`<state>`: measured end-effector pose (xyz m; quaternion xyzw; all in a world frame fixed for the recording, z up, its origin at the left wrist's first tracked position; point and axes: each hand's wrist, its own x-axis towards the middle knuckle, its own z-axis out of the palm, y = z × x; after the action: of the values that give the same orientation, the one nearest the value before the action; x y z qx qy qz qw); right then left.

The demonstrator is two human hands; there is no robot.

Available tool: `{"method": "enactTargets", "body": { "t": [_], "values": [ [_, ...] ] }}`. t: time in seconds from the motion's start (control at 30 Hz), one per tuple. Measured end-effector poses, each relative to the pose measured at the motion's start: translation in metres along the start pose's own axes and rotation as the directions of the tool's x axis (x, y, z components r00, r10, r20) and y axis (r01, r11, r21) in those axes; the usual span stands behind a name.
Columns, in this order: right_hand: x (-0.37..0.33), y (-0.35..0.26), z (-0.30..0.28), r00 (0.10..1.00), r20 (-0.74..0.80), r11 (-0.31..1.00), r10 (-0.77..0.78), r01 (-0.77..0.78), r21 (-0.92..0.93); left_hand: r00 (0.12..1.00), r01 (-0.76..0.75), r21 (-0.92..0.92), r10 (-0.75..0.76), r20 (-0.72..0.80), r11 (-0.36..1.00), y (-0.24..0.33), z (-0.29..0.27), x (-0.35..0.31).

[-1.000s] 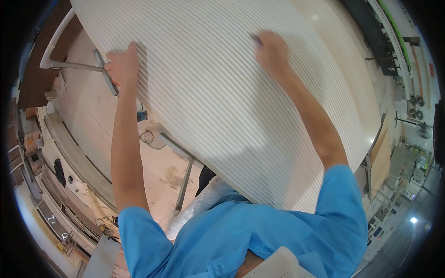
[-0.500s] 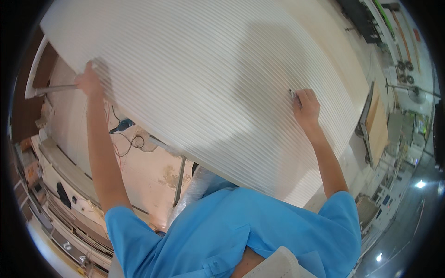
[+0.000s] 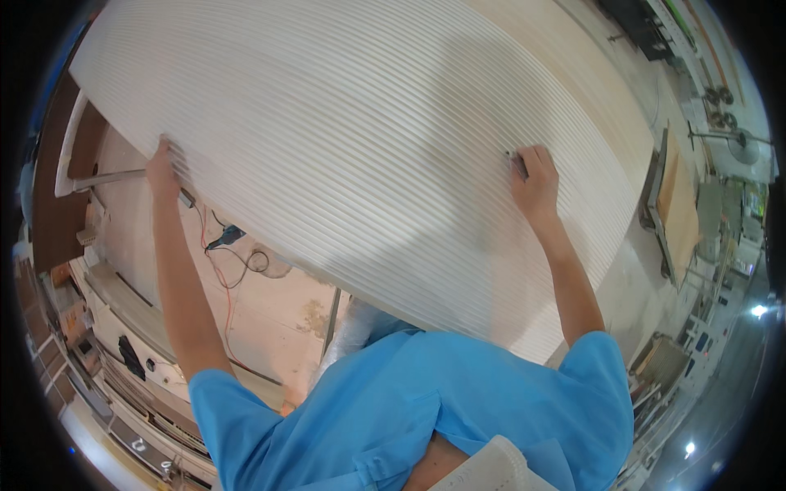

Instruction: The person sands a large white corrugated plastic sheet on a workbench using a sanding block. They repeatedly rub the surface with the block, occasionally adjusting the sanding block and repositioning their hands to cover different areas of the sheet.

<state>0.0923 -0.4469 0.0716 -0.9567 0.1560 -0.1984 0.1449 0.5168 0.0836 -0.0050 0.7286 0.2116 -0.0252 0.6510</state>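
Note:
A large off-white ribbed panel [image 3: 327,155], with narrow parallel grooves, lies in front of me. My left hand [image 3: 164,172] is closed over its near left edge, fingers on the top face; its thumb is hard to see. My right hand [image 3: 536,180], further right over the panel, pinches a small dark tool [image 3: 517,166] with a metallic tip. The tip is at the grooved surface, but its exact kind is too small to make out. My shadow covers part of the panel around the right hand.
Beneath the panel's left edge stands a metal support frame [image 3: 110,178]. A blue-and-black power tool [image 3: 226,237] with cords lies on the floor below. Stacked boards [image 3: 123,286] line the left side; a tilted wooden board [image 3: 678,204] and a fan [image 3: 741,147] are at right.
The view has shifted slightly. My left hand sits a little lower along the panel's edge in the picture. My right hand, still holding the small tool, has moved slightly up and left.

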Motion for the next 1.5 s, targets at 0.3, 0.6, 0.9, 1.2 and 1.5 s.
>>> {"method": "enactTargets", "body": {
  "t": [0.3, 0.6, 0.9, 1.2, 1.5],
  "values": [
    [0.153, -0.098, 0.135, 0.961, -0.148, 0.953, -0.235, 0.257, 0.158, 0.956, -0.118, 0.366, 0.205, -0.208, 0.923, -0.009, 0.013, -0.025],
    [0.310, -0.223, 0.242, 0.957, -0.024, 0.940, -0.290, 0.290, 0.178, 0.948, -0.003, 0.616, 0.199, -0.249, 0.788, 0.021, 0.022, -0.047],
    [0.015, 0.013, 0.018, 0.955, -0.023, 0.953, -0.295, 0.292, -0.076, 0.971, -0.040, 0.505, 0.152, -0.183, 0.862, 0.018, 0.023, -0.058],
    [0.155, -0.093, 0.134, 0.947, -0.080, 0.945, -0.311, 0.317, 0.081, 0.952, 0.002, 0.605, 0.183, -0.244, 0.796, 0.015, 0.023, -0.048],
    [0.170, -0.125, 0.154, 0.943, -0.131, 0.940, -0.306, 0.321, 0.114, 0.962, -0.010, 0.587, 0.169, -0.216, 0.809, 0.008, 0.009, -0.019]
  ]
}}
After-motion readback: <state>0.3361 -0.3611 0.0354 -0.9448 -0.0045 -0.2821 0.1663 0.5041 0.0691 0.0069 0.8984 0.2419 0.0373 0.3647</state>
